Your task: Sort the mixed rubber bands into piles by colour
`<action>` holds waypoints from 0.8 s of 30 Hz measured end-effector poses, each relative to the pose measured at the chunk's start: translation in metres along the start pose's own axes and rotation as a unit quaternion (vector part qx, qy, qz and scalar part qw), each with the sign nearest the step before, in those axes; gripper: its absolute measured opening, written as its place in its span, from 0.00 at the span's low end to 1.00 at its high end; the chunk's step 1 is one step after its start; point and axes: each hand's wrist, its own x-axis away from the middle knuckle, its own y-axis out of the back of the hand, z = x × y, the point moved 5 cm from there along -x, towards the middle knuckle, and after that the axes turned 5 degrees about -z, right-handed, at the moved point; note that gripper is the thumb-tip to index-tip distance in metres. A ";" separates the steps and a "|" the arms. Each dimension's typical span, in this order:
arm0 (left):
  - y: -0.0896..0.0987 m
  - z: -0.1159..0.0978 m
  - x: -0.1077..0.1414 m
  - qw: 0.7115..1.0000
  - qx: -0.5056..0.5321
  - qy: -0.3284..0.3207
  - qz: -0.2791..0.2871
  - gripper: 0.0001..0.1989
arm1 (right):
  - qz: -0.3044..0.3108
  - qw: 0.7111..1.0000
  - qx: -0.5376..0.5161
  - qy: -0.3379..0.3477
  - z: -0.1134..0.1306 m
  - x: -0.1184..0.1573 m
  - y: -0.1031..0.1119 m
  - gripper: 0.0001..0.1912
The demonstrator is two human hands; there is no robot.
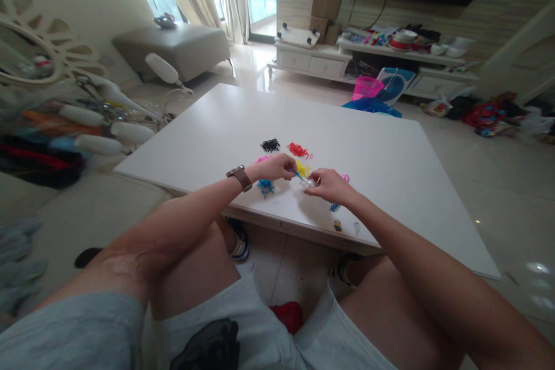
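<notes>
My left hand (281, 167), with a watch on its wrist, pinches a thin blue rubber band (297, 174) stretched toward a small clear plastic piece (308, 182). That clear piece is gripped in the fingers of my right hand (328, 185); its exact kind is too small to tell. Around the hands lie small heaps of loose bands: black bands (270, 145), red bands (298, 150), yellow bands (302, 169) and blue bands (266, 187). Pink bands (262, 159) show partly behind my left hand. More blue bands (334, 207) lie partly hidden beside my right wrist.
The white table (368, 139) carries a small dark-and-yellow item (337, 225) and a small clear item (356, 228) by its near edge. Beyond it stand a pink basket (366, 88) and a low cabinet (318, 63). A lamp-like fixture (97, 143) is left of the table.
</notes>
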 end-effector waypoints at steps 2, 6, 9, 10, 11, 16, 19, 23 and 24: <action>-0.002 -0.002 0.001 1.000 0.020 0.009 0.011 0.07 | -0.002 1.000 -0.006 -0.006 0.000 -0.001 0.000 0.10; -0.006 -0.009 0.005 0.999 0.033 -0.001 0.023 0.06 | -0.011 1.000 -0.029 0.001 0.002 -0.001 0.000 0.11; -0.007 -0.013 0.006 0.999 0.047 -0.007 0.024 0.06 | -0.009 0.999 -0.036 0.008 0.005 -0.001 -0.001 0.11; -0.007 -0.013 0.006 0.998 0.052 -0.007 0.022 0.05 | -0.008 0.999 -0.036 0.009 0.006 -0.001 -0.002 0.11; -0.007 -0.013 0.005 0.998 0.057 -0.007 0.020 0.05 | -0.006 0.999 -0.034 0.010 0.006 -0.001 -0.002 0.11; -0.007 -0.009 0.002 0.992 0.120 0.018 -0.022 0.05 | -0.003 1.000 -0.028 0.012 0.008 -0.002 -0.003 0.11; -0.007 -0.007 0.002 0.989 0.139 0.033 -0.031 0.04 | -0.003 0.999 -0.030 0.012 0.007 -0.002 -0.002 0.11; -0.003 -0.007 0.004 0.992 0.118 0.034 -0.037 0.04 | -0.012 0.999 -0.040 0.005 0.005 -0.003 -0.001 0.12; -0.002 -0.007 0.004 0.992 0.111 0.033 -0.041 0.05 | -0.015 0.999 -0.043 0.004 0.004 -0.003 -0.001 0.13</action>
